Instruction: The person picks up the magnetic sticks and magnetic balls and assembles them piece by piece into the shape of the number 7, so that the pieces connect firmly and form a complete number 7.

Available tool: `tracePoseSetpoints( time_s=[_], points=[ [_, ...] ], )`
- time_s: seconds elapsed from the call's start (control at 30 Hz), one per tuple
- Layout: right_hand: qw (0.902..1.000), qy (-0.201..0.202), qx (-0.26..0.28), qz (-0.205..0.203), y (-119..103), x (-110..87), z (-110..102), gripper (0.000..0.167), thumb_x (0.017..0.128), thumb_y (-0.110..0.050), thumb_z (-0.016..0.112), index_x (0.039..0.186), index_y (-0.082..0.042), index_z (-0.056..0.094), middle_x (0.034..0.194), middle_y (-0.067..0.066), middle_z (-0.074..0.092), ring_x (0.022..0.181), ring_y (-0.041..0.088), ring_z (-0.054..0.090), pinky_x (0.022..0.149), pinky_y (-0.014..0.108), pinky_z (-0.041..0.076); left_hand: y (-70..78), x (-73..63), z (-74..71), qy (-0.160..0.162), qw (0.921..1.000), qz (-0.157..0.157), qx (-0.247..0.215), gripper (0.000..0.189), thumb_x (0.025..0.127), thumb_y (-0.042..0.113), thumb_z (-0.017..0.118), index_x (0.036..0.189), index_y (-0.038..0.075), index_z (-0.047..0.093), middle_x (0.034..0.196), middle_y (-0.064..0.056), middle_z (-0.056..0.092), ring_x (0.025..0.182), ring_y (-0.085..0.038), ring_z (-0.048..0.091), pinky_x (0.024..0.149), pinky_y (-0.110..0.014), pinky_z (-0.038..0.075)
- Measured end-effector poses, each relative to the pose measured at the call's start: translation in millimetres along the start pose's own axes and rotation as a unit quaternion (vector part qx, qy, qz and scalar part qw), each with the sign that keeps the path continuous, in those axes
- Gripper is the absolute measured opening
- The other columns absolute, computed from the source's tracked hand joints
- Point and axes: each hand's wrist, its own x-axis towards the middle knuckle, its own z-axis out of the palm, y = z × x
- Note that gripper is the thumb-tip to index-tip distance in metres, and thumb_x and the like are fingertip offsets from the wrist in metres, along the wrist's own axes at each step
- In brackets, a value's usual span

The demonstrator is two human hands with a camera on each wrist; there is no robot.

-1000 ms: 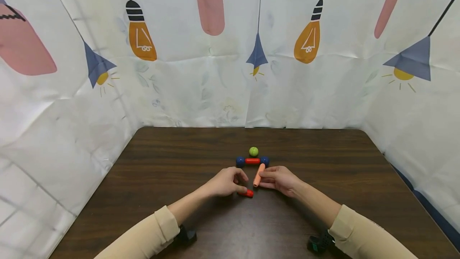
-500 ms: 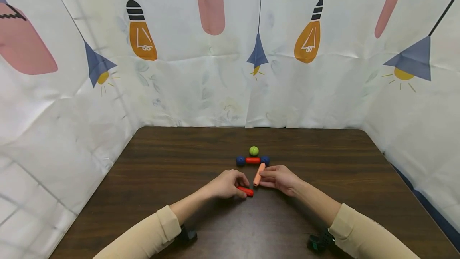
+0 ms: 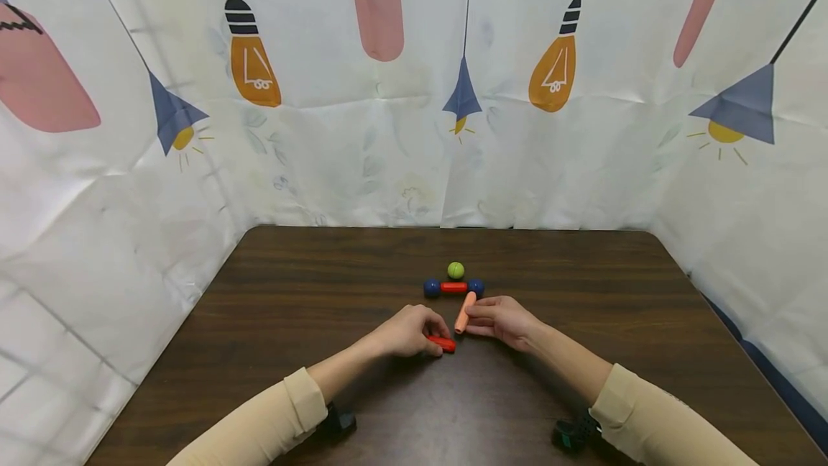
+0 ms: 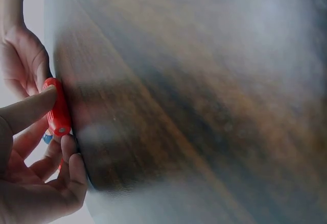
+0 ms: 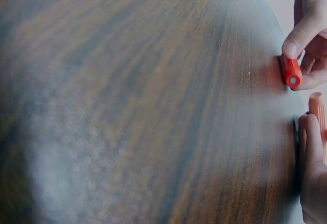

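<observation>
In the head view, my left hand (image 3: 414, 331) pinches a short red plastic rod (image 3: 443, 344) between thumb and fingers, low over the dark table. The left wrist view shows the thumb on the side of the red rod (image 4: 59, 109), which has a small round hole in its end. To its right, my right hand (image 3: 504, 321) holds a peach-orange ribbed rod (image 3: 465, 313) by its right side, tilted with its far end near a dumbbell shape. Part of that orange rod (image 5: 316, 106) shows at the right wrist view's edge, beside the thumb.
Behind the hands lies the dumbbell shape, a red bar (image 3: 454, 287) between two blue balls (image 3: 432, 288). A small green ball (image 3: 456, 270) sits just behind it. A patterned white curtain (image 3: 414, 164) hangs around the brown table (image 3: 323, 257).
My left fingers have come down from above the red rod and now grip it, and the rod has turned slightly. My right hand and the orange rod have stayed nearly still.
</observation>
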Motion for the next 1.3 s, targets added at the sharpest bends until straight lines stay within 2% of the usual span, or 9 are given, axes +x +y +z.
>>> tracePoseSetpoints(
  time_s=[0.3, 0.7, 0.97, 1.17, 1.3],
  points=[
    [1.0000, -0.002, 0.002, 0.002, 0.1, -0.4, 0.1, 0.049, 0.105, -0.005, 0.059, 0.142, 0.021, 0.040, 0.112, 0.019, 0.071, 0.101, 0.024, 0.072, 0.092, 0.037, 0.054, 2.2, -1.6, 0.8, -0.013, 0.9999, 0.005, -0.002, 0.011, 0.088, 0.008, 0.081, 0.098, 0.013, 0.077, 0.078, 0.008, 0.063, 0.069, -0.008, 0.054, 0.065, -0.026, 0.045],
    [0.9999, -0.010, -0.008, -0.004, 3.5, -1.2, -0.7, 0.050, 0.105, -0.006, 0.060, 0.141, 0.022, 0.040, 0.112, 0.017, 0.071, 0.101, 0.023, 0.072, 0.093, 0.037, 0.054, 5.2, -6.1, 1.4, -0.024, 0.9996, -0.008, -0.013, 0.006, 0.096, 0.012, 0.073, 0.102, 0.011, 0.072, 0.081, 0.007, 0.062, 0.070, -0.008, 0.053, 0.066, -0.027, 0.043],
    [0.9998, -0.016, -0.004, -0.012, 0.0, 1.3, 1.6, 0.048, 0.105, -0.005, 0.059, 0.140, 0.022, 0.041, 0.111, 0.017, 0.071, 0.101, 0.022, 0.072, 0.093, 0.038, 0.054, 4.5, -8.0, -2.7, -0.015, 0.9996, -0.006, -0.023, 0.008, 0.096, 0.009, 0.072, 0.104, 0.008, 0.072, 0.085, 0.005, 0.064, 0.075, -0.011, 0.056, 0.071, -0.029, 0.046],
    [0.9998, -0.014, 0.002, -0.011, 0.1, 1.5, 1.2, 0.049, 0.105, -0.004, 0.058, 0.141, 0.023, 0.040, 0.112, 0.019, 0.071, 0.101, 0.023, 0.072, 0.092, 0.038, 0.054, 4.2, -7.6, -1.6, -0.029, 0.9988, -0.011, -0.039, 0.009, 0.099, 0.012, 0.070, 0.107, 0.009, 0.073, 0.086, 0.006, 0.066, 0.076, -0.010, 0.058, 0.070, -0.027, 0.047],
    [0.9999, -0.013, 0.003, -0.009, 2.2, 0.6, 0.0, 0.049, 0.105, -0.005, 0.058, 0.141, 0.023, 0.038, 0.113, 0.019, 0.071, 0.102, 0.023, 0.072, 0.093, 0.038, 0.054, 4.2, -7.4, -0.2, -0.040, 0.9973, -0.020, -0.058, 0.008, 0.100, 0.013, 0.068, 0.106, 0.010, 0.072, 0.086, 0.002, 0.068, 0.075, -0.014, 0.062, 0.067, -0.028, 0.048]
  ],
)
